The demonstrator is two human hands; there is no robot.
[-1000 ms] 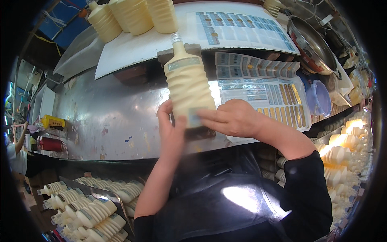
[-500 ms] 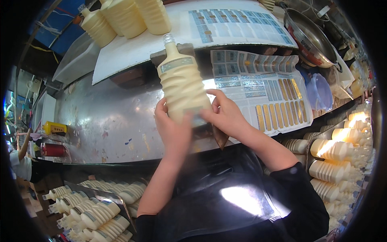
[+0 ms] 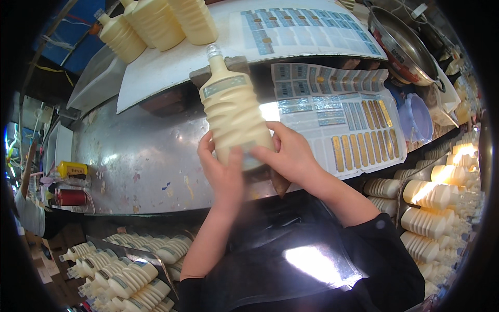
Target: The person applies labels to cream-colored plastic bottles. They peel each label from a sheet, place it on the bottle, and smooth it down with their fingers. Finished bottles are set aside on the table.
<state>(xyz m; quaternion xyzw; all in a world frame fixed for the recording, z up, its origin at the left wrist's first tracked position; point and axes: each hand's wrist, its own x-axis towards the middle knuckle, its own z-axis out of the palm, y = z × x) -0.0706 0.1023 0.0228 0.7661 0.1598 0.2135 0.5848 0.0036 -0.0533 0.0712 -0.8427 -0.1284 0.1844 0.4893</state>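
Observation:
A cream bottle (image 3: 234,112) with wavy ridged sides and a clear threaded neck lies in front of me, its neck pointing away. A grey-blue label band crosses its shoulder, and a smaller label is near its base. My left hand (image 3: 222,164) grips the lower left side, the thumb on the base label. My right hand (image 3: 291,156) holds the lower right side, its thumb pressed on the same label. Behind the bottle's neck is a dark block (image 3: 236,65). A brown pointed piece (image 3: 279,186) juts out below the bottle's base, mostly hidden.
Label sheets (image 3: 338,119) with blue and gold strips lie right of the bottle, and more sheets (image 3: 306,28) on the white shelf (image 3: 156,73). Several cream bottles (image 3: 192,21) stand at back left. A pan (image 3: 403,44), a purple bucket (image 3: 414,117) and racked bottles (image 3: 127,275) surround the metal table (image 3: 130,151).
The bottle has shifted slightly in view. My left thumb has moved a little left over the base label; both hands keep their hold.

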